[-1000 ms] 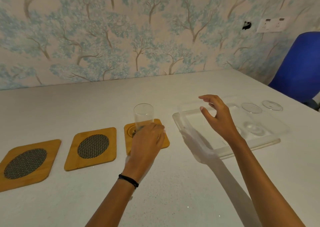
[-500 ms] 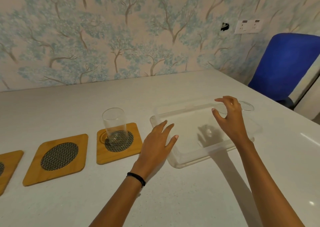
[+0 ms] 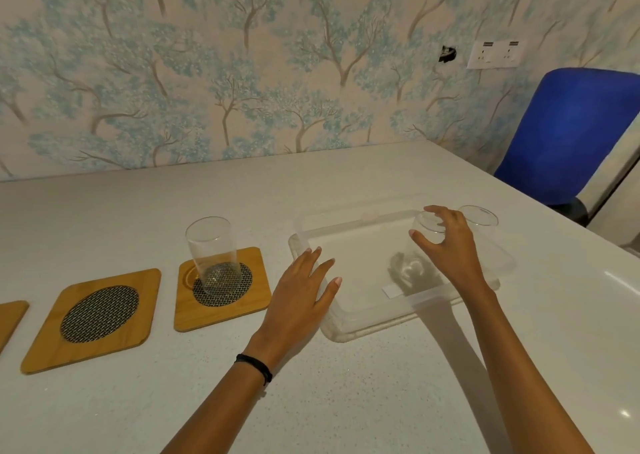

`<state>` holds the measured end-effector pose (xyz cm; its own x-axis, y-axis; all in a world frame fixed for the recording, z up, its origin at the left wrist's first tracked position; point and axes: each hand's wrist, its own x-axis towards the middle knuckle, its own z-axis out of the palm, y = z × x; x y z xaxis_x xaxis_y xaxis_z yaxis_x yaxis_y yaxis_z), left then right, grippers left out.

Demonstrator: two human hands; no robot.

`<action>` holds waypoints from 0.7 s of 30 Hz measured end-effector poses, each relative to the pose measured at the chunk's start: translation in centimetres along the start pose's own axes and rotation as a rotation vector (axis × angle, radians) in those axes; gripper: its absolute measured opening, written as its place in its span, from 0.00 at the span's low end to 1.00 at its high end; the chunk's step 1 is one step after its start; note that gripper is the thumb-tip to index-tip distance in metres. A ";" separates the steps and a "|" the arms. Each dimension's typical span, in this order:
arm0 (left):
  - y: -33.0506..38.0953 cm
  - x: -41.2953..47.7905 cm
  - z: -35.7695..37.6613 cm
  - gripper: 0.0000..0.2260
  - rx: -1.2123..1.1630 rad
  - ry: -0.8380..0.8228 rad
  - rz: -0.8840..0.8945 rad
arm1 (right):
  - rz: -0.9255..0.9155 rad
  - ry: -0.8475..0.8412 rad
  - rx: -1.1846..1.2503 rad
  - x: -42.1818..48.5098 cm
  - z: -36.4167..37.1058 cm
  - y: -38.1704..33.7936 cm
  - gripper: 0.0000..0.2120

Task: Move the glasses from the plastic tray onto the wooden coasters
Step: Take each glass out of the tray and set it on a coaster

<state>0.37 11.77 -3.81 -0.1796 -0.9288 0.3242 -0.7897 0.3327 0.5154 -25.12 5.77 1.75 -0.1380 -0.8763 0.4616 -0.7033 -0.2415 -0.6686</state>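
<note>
White counter (image 3: 173, 401) carries everything; clear plastic tray (image 3: 360, 325) sits right of centre, three wooden coasters to its left in a row.

Tray: two tall clear glasses remain inside. Nearer glass (image 3: 414, 259) is gripped near the rim by the right hand (image 3: 446, 245), fingers (image 3: 415, 237) curled around it from above; whether it is lifted off the tray floor cannot be told. Far glass (image 3: 479, 216) stands just behind that hand, close to the knuckles, so it could be clipped and tipped during the lift-out.

Coasters: right coaster (image 3: 221, 289) is already occupied by a glass (image 3: 214, 256), seated off-centre toward the left edge of the mesh disc. Middle coaster (image 3: 91, 320) is free; the leftmost coaster (image 3: 10, 318) is cut off by the frame edge.

Left hand (image 3: 301, 301) is laid flat on the tray's near-left corner, fingers spread, nothing held.

Risks:
- Top grip on smooth glass: slip likely if squeezed lightly.
- Carry path to the middle coaster passes over the placed glass and the left hand; a low carry could knock that glass over.
- Tray is light; it could shift if the left hand is lifted early.
</note>
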 end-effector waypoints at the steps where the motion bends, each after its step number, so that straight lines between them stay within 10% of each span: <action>1: 0.0 0.0 0.0 0.23 0.004 0.000 0.000 | 0.002 -0.003 0.000 0.0 -0.1 -0.1 0.23; 21: 0.4 -1.4 -1.2 0.21 0.019 -0.020 0.020 | -0.030 0.035 0.070 -0.7 -0.7 -2.5 0.22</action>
<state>1.03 13.45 -3.09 -0.2070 -0.9250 0.3187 -0.7970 0.3483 0.4934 -23.76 7.31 3.50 -0.1432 -0.8533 0.5014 -0.6574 -0.2967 -0.6927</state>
